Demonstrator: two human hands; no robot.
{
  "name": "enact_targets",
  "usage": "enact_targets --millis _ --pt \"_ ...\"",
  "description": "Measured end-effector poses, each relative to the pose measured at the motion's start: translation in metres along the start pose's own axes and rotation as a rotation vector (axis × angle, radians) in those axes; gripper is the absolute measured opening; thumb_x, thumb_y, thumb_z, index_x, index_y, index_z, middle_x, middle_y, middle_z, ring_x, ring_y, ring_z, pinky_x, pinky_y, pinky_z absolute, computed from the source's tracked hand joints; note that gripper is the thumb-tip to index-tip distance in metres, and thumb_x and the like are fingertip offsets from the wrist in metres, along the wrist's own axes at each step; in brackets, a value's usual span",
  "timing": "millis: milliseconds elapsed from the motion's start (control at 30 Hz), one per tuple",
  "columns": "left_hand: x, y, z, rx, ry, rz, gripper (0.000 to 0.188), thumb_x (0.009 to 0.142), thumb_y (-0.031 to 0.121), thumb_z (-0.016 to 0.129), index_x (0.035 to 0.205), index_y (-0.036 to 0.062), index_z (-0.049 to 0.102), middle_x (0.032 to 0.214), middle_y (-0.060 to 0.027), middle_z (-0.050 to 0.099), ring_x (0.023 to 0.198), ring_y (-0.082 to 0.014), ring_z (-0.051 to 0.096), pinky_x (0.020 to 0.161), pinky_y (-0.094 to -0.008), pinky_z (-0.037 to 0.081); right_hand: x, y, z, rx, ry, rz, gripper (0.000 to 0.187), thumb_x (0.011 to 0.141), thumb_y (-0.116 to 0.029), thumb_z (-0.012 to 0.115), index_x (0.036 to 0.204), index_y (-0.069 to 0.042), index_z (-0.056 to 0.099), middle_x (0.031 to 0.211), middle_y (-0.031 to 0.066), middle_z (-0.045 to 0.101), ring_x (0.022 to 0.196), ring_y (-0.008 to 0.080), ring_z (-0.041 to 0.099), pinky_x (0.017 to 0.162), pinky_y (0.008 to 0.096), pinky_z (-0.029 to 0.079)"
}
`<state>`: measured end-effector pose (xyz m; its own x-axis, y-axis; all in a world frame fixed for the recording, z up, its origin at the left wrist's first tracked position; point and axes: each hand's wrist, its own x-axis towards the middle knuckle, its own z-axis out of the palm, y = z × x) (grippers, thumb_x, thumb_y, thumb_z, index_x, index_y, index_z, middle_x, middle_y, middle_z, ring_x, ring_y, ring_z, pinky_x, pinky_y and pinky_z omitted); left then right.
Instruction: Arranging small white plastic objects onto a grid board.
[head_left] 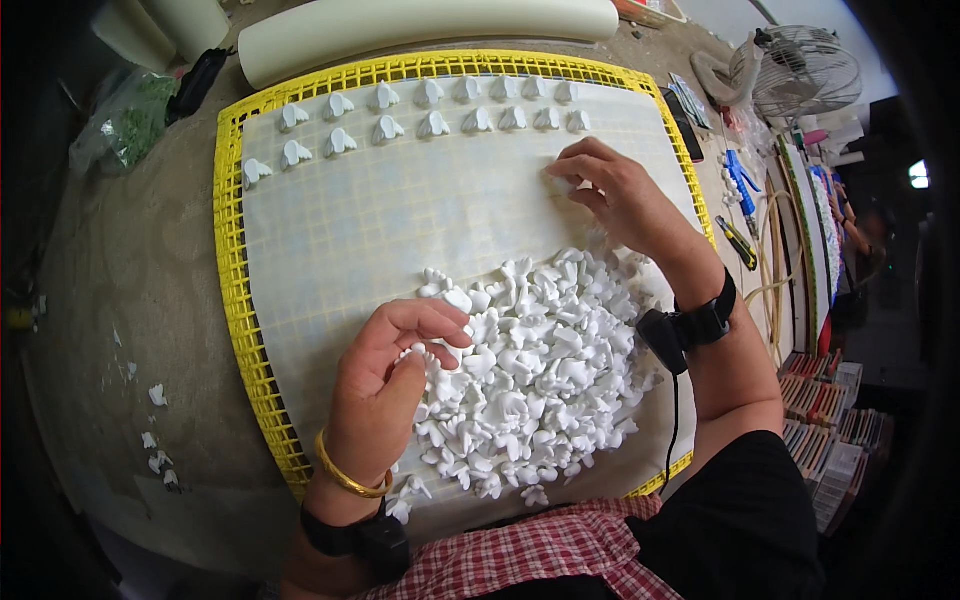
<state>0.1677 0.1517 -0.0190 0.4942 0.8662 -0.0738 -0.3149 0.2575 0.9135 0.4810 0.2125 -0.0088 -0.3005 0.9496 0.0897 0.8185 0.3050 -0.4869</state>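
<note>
Near the left edge of a heap of small white petal-shaped pieces (560,375), my left hand (385,375) is curled, with a white piece (418,353) between its thumb and fingers. My right hand (625,200) is farther off, above the pale sheet (400,230), below the right end of the laid-out rows. Its thumb and fingers pinch a small white piece (575,184), mostly hidden by the fingers. Two rows of similar white pieces (386,128) lie spaced apart along the sheet's far side. Under the sheet is a yellow mesh tray (232,240).
Beyond the tray lies a large cream roll (430,28). A plastic bag (125,120) sits at far left, with white scraps (158,395) on the near left tabletop. At right are a blue tool (741,180), a yellow-black cutter (737,243) and a fan (805,70).
</note>
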Motion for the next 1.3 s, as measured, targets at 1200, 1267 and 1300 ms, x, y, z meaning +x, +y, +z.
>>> enact_targets --millis 1200,1267,1300 --pt "0.0 -0.004 -0.001 0.016 0.023 0.015 0.036 0.08 -0.016 0.034 0.105 0.0017 0.054 0.112 -0.0141 0.059 0.095 -0.0186 0.06 0.079 -0.0311 0.048 0.053 0.096 -0.012 -0.224 0.416 0.204 0.025 0.081 -0.006 0.071 0.106 -0.003 0.067 0.098 0.0141 0.064 0.089 0.0297 0.064 0.08 0.0366 0.051" --pt "-0.002 -0.003 -0.001 0.019 0.029 0.017 0.036 0.08 -0.016 0.034 0.105 0.0017 0.054 0.112 -0.014 0.059 0.095 -0.0185 0.06 0.079 -0.0311 0.048 0.055 0.095 -0.011 -0.208 0.407 0.197 0.025 0.081 -0.007 0.071 0.106 -0.003 0.068 0.097 0.014 0.065 0.089 0.03 0.064 0.08 0.0368 0.051" --pt "-0.001 -0.003 0.0 0.016 0.028 0.018 0.036 0.08 -0.016 0.033 0.104 0.0017 0.054 0.112 -0.014 0.059 0.095 -0.0184 0.06 0.079 -0.0311 0.048 0.055 0.097 -0.012 -0.209 0.394 0.199 0.026 0.081 -0.007 0.071 0.106 -0.004 0.068 0.099 0.0143 0.064 0.091 0.0303 0.064 0.081 0.037 0.051"
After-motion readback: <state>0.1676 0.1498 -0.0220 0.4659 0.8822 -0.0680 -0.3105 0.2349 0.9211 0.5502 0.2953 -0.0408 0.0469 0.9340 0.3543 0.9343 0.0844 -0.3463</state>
